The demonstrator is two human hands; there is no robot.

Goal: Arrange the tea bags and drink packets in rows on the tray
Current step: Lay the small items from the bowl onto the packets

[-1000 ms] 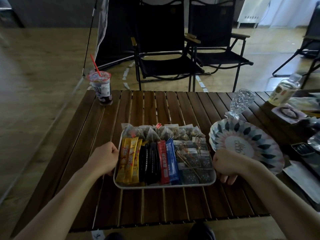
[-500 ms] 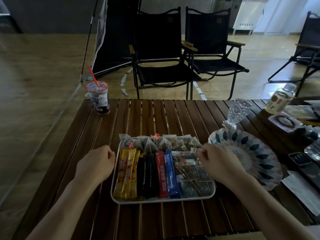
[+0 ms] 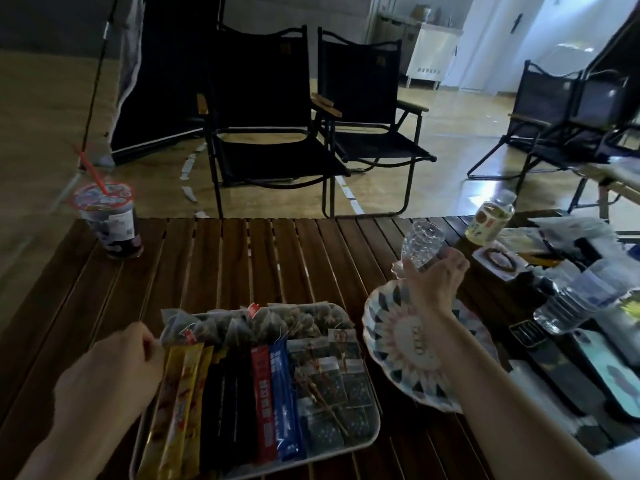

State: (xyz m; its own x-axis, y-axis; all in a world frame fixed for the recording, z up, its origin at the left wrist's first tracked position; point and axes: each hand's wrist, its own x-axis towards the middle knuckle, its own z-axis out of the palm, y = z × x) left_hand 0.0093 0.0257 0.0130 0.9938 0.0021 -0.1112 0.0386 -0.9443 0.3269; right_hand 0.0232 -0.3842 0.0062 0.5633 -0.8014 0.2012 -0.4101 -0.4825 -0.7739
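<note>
With the tea bags [image 3: 242,325] and drink packets [image 3: 265,400] lying in rows on the tray [image 3: 376,415], your left hand [image 3: 110,375] curls at its rim, likely steadying it, grip unclear, while your right hand [image 3: 433,285] wraps its grip round the glass [image 3: 422,242], probably clearing counter [image 3: 242,258] space.

Bare left grip [image 3: 110,375], bare right grip [image 3: 436,284]

Bare bench [image 3: 242,265] slats lie open beyond the tray [image 3: 376,422] and to its left — only a lidded cup [image 3: 110,220] stands far left. The right is crowded: a patterned plate [image 3: 391,327] just beside the tray, a glass [image 3: 420,242] behind it, then a bottle [image 3: 490,218].
</note>
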